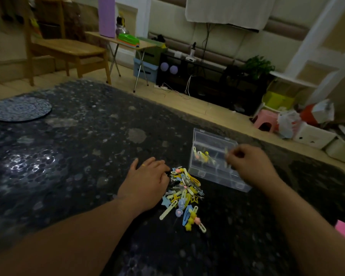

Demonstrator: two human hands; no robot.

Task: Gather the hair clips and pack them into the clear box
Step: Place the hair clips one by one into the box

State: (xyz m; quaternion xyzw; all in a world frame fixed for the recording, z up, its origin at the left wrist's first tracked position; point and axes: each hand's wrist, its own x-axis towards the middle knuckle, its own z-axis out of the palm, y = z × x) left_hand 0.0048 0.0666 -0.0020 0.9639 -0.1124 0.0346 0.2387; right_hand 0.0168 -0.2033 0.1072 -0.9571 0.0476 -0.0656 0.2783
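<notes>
Clear box (233,182) open, few yellow clips (202,156) inside. Right hand (249,162) pinches a pale clip (226,152) over it. Left hand (147,177) rests flat on the pile (184,194).

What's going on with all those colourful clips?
A person is packing small colourful plastic hair clips from a heap on the dark speckled table into a clear plastic compartment box. The left hand rests on the heap's edge. The right hand pinches a pale clip, blurred, over the open box, which holds a few clips already. Most lie outside.
</notes>
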